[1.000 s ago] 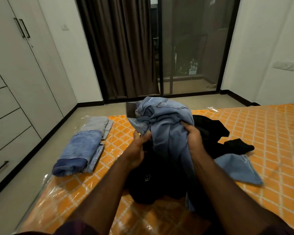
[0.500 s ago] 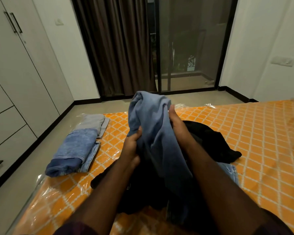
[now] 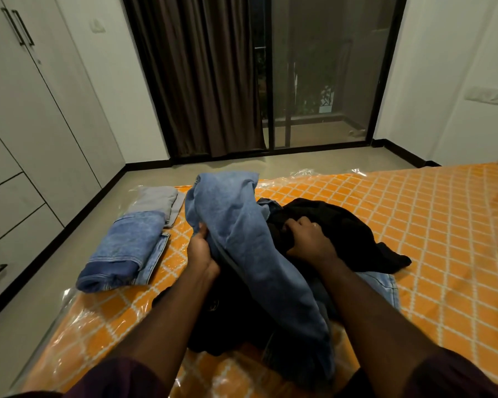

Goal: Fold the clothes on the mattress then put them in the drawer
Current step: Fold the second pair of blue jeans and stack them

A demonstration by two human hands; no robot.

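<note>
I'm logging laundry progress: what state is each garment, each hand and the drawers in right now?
light blue jeans, unfolded, lifted off the mattress.
black clothes, unfolded heap on the mattress.
darker jeans, folded, at the mattress edge.
grey garment, folded, beyond the darker jeans.
drawers, shut.
left hand, grips the light blue jeans.
right hand, fingers curled into the black clothes.

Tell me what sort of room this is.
Most likely a home bedroom: an orange-patterned mattress with folded clothes on it, a white wardrobe with drawers along the wall, and a curtain beside a sliding glass door.
</note>
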